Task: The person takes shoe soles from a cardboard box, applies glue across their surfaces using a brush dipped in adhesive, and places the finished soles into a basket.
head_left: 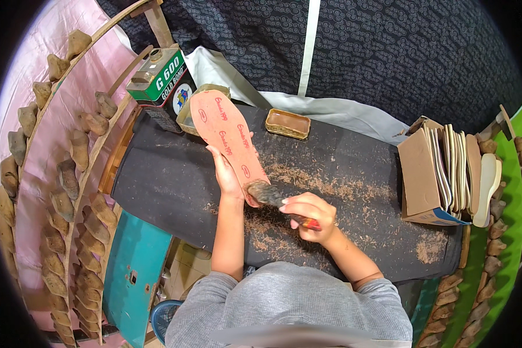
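Note:
My left hand [226,174] holds up a salmon-pink shoe insole [223,136] with red print, above the dark table. Its thumb lies along the insole's left edge and the other fingers are mostly hidden beneath. My right hand [312,213] grips a brush [265,194] by its handle, which shows red at the end. The brush's dark, matted bristles touch the narrower near end of the insole. Brown shavings [330,184] are scattered over the table cloth [162,156] around both hands.
Behind the insole stand a green and black metal can [162,87] and a yellowish container [187,119]. A shallow tray [288,123] sits at the back. At the right, a cardboard box [417,174] holds several soles. Racks of shoe lasts [66,177] flank both sides.

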